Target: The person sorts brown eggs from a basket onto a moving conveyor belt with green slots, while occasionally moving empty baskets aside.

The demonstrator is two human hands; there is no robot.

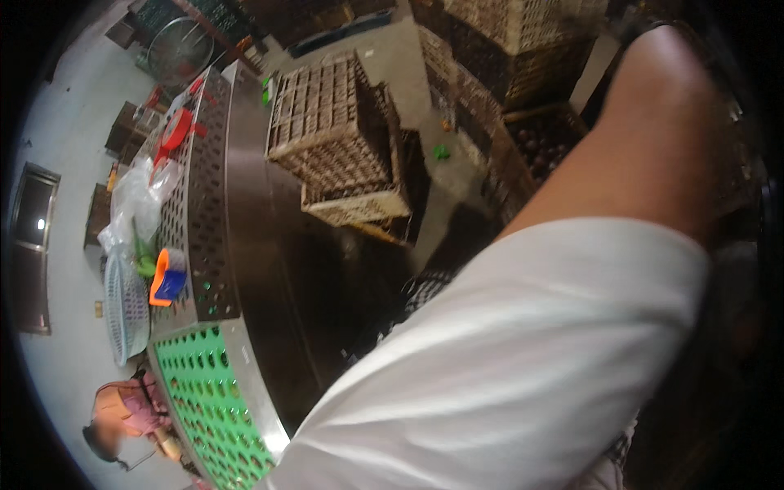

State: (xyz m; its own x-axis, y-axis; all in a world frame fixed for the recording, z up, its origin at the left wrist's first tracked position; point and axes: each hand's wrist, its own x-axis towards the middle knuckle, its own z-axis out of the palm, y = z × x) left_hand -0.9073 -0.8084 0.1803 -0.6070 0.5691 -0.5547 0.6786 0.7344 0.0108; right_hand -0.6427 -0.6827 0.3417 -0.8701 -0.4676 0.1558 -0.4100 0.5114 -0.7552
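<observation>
Neither of my hands is in view. A bare arm (637, 147) in a white sleeve (520, 318) crosses the right half of the picture, its bent elbow near the upper right. Before me stand stacked plastic lattice crates (318, 110), worn and brownish, beside a long stainless steel sorting table (251, 184). Perforated metal covers one part of that table's top, and a green panel with rows of round holes (208, 392) covers the nearer part. An orange and blue tape dispenser (166, 278) rests on the metal part.
Beyond the dispenser are a clear plastic bag (138, 196), a light blue plastic basket (125, 312) and a red tape dispenser (176, 130). More stacked crates (514, 24) stand across the floor; one holds dark round fruit (542, 147). Another person (131, 410) leans by the green panel. A fan (180, 52) stands far back.
</observation>
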